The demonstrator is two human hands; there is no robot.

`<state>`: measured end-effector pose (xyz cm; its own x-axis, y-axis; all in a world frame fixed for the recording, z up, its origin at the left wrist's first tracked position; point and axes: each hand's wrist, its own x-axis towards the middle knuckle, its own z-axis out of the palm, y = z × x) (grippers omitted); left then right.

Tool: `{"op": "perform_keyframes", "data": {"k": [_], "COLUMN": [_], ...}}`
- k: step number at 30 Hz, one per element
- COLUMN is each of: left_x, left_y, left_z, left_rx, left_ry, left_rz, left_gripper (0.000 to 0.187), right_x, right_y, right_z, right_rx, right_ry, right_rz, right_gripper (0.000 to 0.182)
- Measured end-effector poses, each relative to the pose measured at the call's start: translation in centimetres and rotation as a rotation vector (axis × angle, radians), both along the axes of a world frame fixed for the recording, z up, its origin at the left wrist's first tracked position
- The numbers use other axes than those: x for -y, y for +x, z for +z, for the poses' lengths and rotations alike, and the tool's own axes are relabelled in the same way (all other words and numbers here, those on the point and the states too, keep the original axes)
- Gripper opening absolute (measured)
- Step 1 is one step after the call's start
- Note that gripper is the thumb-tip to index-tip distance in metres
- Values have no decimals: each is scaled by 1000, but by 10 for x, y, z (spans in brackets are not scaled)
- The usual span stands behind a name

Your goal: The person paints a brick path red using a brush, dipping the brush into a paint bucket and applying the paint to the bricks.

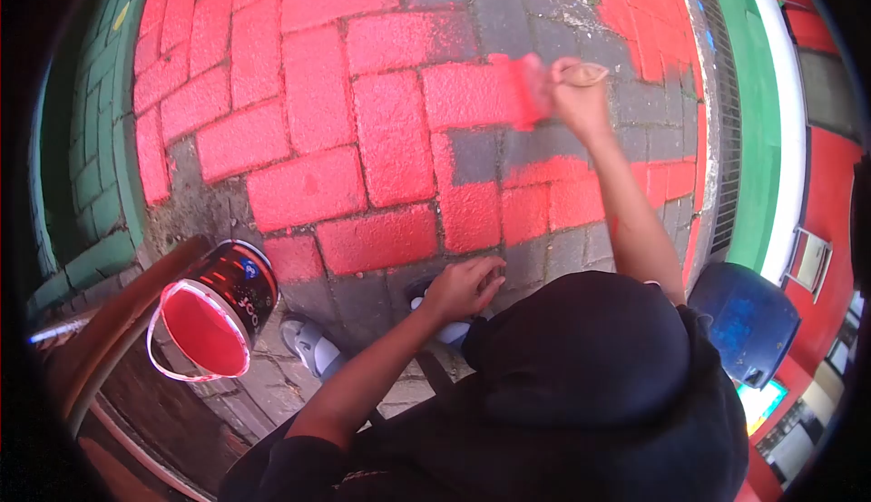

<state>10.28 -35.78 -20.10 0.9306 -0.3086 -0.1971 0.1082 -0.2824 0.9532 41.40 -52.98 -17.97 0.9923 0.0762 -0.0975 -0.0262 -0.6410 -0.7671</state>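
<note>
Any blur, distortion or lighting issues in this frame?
Head view: motion blur softens the right hand and pale wooden-handled paintbrush; the left hand looks crisper. Head view: fisheye distortion bows the right-side green painted strip; corners go black. Head view: daylight looks diffuse.

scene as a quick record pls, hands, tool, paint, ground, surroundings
right grip: closed on paintbrush
left grip: open, holding nothing visible; whether it rests on anything is unclear
tool: paintbrush, bristle end motion-blurred beside red-coated pavers
paint: red paint in open bucket, at the person's left
ground: red-coated pavers, with grey pavers uncoated
surroundings: blue container at right, green brickwork at left
</note>
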Motion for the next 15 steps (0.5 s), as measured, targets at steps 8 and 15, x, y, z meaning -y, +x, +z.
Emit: {"op": "perform_keyframes", "data": {"k": [8, 15], "left_x": [-10, -9], "left_y": [1, 6], "left_z": [5, 4], "left_rx": [-37, -132], "left_ry": [-90, -178], "left_rz": [2, -10], "left_gripper": [29, 26], "right_x": [-28, -1], "right_y": [-52, 43], "right_z": [41, 51], "right_rx": [39, -286], "right_ry": [-154, 14], "right_rz": [702, 551], "right_gripper": [20, 20]}}
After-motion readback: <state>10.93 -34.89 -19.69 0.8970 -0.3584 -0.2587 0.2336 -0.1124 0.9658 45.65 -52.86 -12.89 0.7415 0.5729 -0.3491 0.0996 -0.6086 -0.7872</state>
